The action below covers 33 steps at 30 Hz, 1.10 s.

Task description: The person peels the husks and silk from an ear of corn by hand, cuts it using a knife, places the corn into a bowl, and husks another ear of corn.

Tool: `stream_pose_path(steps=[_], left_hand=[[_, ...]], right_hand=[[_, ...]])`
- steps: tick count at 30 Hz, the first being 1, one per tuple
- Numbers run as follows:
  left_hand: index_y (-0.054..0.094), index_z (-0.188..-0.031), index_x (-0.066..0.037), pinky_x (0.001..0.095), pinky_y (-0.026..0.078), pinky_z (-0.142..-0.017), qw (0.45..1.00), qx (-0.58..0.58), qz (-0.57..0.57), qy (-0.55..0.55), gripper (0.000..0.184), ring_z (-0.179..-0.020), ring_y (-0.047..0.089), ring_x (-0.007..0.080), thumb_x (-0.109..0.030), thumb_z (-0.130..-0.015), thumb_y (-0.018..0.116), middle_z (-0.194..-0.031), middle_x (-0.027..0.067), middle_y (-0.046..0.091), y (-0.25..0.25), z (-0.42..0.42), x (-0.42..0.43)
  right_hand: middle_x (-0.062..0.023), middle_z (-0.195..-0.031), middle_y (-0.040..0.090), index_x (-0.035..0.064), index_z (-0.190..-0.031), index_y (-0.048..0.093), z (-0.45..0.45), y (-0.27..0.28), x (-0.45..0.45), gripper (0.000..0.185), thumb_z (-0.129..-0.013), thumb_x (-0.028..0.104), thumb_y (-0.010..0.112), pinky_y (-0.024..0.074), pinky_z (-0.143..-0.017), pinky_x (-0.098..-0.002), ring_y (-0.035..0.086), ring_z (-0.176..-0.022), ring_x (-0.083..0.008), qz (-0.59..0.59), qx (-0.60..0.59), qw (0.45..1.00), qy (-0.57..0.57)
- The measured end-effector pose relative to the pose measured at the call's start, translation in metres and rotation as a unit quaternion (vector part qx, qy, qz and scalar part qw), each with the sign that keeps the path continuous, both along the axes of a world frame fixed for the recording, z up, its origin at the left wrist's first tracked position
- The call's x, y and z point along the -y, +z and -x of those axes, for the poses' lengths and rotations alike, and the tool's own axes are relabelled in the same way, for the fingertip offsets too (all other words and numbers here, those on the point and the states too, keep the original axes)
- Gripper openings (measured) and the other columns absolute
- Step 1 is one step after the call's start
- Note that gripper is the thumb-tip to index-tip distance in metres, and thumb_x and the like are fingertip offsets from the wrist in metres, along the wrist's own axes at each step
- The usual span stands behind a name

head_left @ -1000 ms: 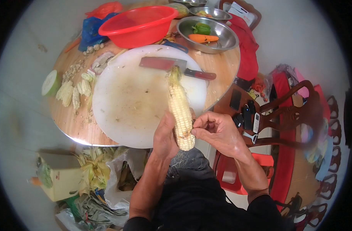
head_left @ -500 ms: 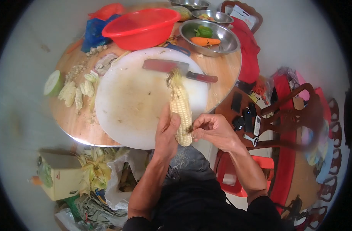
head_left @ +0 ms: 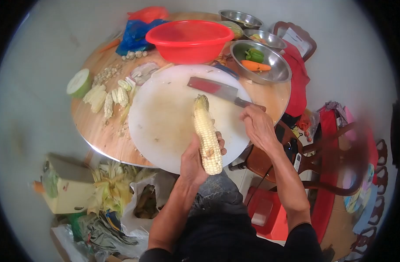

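Note:
My left hand (head_left: 194,162) is wrapped round a husked corn cob (head_left: 207,139), its fingers showing on the cob's far side. Pale kernels cover the cob, a brownish tuft stays at its upper tip, and it is held above the near edge of the round white cutting board (head_left: 165,118). A cleaver (head_left: 214,88) lies across the far right of the board, its blade partly reflecting red. At its dark handle is my right hand (head_left: 257,124), fingers curled against it; part of the grip is hidden.
A red basin (head_left: 189,41) and a steel bowl (head_left: 283,72) with carrot and green pepper stand behind the board. Cut corn pieces (head_left: 108,105), garlic (head_left: 134,55) and a cut green gourd (head_left: 79,83) lie left. Husks (head_left: 110,187) fill a bag below; a wooden chair (head_left: 353,187) stands right.
My right hand has left the corn cob and moved up and right to the cleaver's handle. My left hand still holds the cob. The view has shifted and turned slightly.

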<state>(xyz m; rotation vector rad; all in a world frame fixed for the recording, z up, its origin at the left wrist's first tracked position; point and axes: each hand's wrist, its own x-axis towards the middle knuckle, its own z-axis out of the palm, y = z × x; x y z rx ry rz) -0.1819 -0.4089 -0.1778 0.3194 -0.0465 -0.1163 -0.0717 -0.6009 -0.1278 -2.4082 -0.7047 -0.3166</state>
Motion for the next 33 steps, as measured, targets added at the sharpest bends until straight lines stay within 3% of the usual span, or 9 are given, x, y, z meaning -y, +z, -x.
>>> stream_pose_path(steps=[4, 6, 11, 14, 21, 26, 30, 32, 33], left_hand=[[0.038, -0.151, -0.006, 0.0434, 0.049, -0.092, 0.999, 0.013, -0.04, 0.032, 0.061, -0.105, 0.057, 0.0266, -0.046, -0.106, 0.047, -0.118, 0.0133, 0.058, -0.003, -0.001, -0.003], [0.039, -0.15, -0.007, 0.0436, 0.049, -0.094, 0.998, 0.01, -0.043, 0.053, 0.058, -0.107, 0.057, 0.0267, -0.043, -0.106, 0.048, -0.119, 0.0129, 0.058, -0.002, 0.0, -0.004], [0.038, -0.148, -0.011, 0.0439, 0.049, -0.1, 0.984, 0.046, -0.085, 0.151, 0.051, -0.119, 0.054, 0.0272, -0.03, -0.105, 0.055, -0.129, 0.0102, 0.054, -0.002, 0.002, -0.008], [0.035, -0.15, -0.011, 0.0435, 0.049, -0.101, 0.977, 0.051, -0.114, 0.173, 0.053, -0.12, 0.053, 0.0271, -0.023, -0.104, 0.058, -0.132, 0.0106, 0.053, -0.003, 0.004, -0.006], [0.035, -0.15, -0.01, 0.0435, 0.049, -0.101, 0.964, 0.063, -0.167, 0.198, 0.054, -0.118, 0.054, 0.0272, -0.016, -0.102, 0.058, -0.13, 0.0114, 0.053, -0.001, 0.009, -0.001], [0.036, -0.149, -0.009, 0.0446, 0.047, -0.104, 0.983, 0.048, -0.104, 0.146, 0.055, -0.119, 0.055, 0.0274, -0.022, -0.102, 0.061, -0.13, 0.0122, 0.054, 0.001, 0.014, 0.0], [0.036, -0.149, -0.008, 0.0451, 0.046, -0.106, 0.988, 0.018, -0.078, 0.135, 0.057, -0.121, 0.055, 0.0277, -0.026, -0.102, 0.062, -0.132, 0.013, 0.054, -0.005, 0.014, 0.001], [0.042, -0.145, -0.008, 0.0417, 0.046, -0.103, 0.988, 0.031, -0.079, 0.128, 0.055, -0.119, 0.056, 0.0225, -0.023, -0.099, 0.068, -0.128, 0.0088, 0.056, -0.002, 0.015, 0.002], [0.042, -0.145, -0.008, 0.0417, 0.046, -0.103, 0.988, 0.031, -0.079, 0.126, 0.055, -0.119, 0.056, 0.0225, -0.023, -0.099, 0.068, -0.128, 0.0088, 0.056, -0.004, 0.015, 0.002]], right_hand=[[-0.0191, -0.091, 0.065, -0.0016, -0.091, 0.065, 0.018, 0.007, -0.008, 0.01, -0.093, 0.004, 0.057, 0.0512, -0.078, -0.0435, 0.065, -0.088, -0.0376, -0.011, 0.011, 0.999, 0.044], [-0.0134, -0.093, 0.065, -0.0026, -0.095, 0.066, 0.033, 0.014, -0.013, 0.011, -0.096, 0.003, 0.056, 0.05, -0.083, -0.035, 0.065, -0.088, -0.0244, -0.151, -0.062, 0.984, 0.065], [-0.0149, -0.095, 0.066, -0.001, -0.101, 0.068, 0.079, 0.022, -0.036, 0.014, -0.089, 0.007, 0.072, 0.0528, -0.08, -0.036, 0.067, -0.088, -0.0312, -0.182, -0.108, 0.97, 0.124], [-0.0136, -0.101, 0.066, 0.0016, -0.106, 0.068, 0.096, 0.024, -0.051, 0.037, -0.078, 0.018, 0.086, 0.0543, -0.079, -0.0416, 0.067, -0.089, -0.034, -0.096, -0.007, 0.993, 0.073], [-0.0141, -0.097, 0.068, -0.0007, -0.104, 0.07, 0.097, 0.018, -0.05, 0.03, -0.082, 0.015, 0.081, 0.0547, -0.074, -0.0388, 0.069, -0.084, -0.0322, -0.11, -0.074, 0.991, 0.036], [-0.0154, -0.089, 0.072, -0.0011, -0.103, 0.073, 0.092, 0.01, -0.043, 0.021, -0.087, 0.013, 0.075, 0.0536, -0.071, -0.0335, 0.071, -0.078, -0.0266, -0.246, -0.25, 0.936, -0.018], [-0.0139, -0.089, 0.071, -0.0006, -0.103, 0.073, 0.1, 0.014, -0.047, 0.021, -0.086, 0.013, 0.076, 0.0538, -0.069, -0.034, 0.071, -0.077, -0.0265, -0.251, -0.176, 0.952, 0.017], [-0.0094, -0.086, 0.069, -0.0025, -0.1, 0.073, 0.102, 0.02, -0.046, 0.013, -0.088, 0.003, 0.074, 0.0522, -0.072, -0.0285, 0.066, -0.078, -0.0142, -0.164, -0.131, 0.977, 0.027], [-0.0094, -0.086, 0.069, -0.0025, -0.1, 0.073, 0.101, 0.019, -0.045, 0.013, -0.088, 0.003, 0.074, 0.0522, -0.072, -0.0285, 0.066, -0.078, -0.0142, -0.164, -0.131, 0.977, 0.026]])
